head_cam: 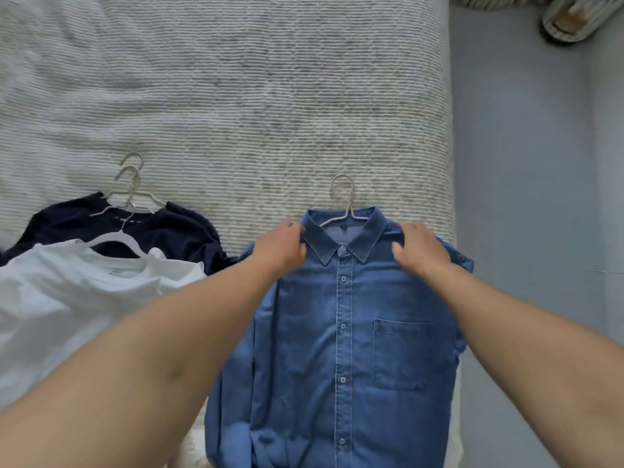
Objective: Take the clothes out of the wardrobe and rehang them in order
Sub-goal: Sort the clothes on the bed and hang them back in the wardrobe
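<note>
1. Denim shirt [341,332] lies flat and face up on the ribbed bedspread [236,96], buttoned down the front, collar pointing to 12 o'clock, chest pocket on the 3 o'clock side.
2. Its hanger [342,197] is inside the neck, with the hook sticking out past the collar toward 12 o'clock.
3. Your left hand [282,249] sits at the shirt's 9 o'clock shoulder, fingers curled and pinching the cloth just beside the collar.
4. Your right hand [418,249] rests on the 3 o'clock shoulder, palm down; its fingers bend over the fabric by the collar point, but you cannot tell whether they grip or only press.
5. At 9 o'clock from the shirt, a white T-shirt [84,292] on a white hanger [114,241] lies partly over a navy garment [182,234].
6. Two more hanger hooks [130,173] poke out beyond the navy garment toward 12 o'clock.
7. Grey floor [523,163] runs along the bed's 3 o'clock edge, and a pale, blurred object [570,21] sits on it at about 1 o'clock.
</note>
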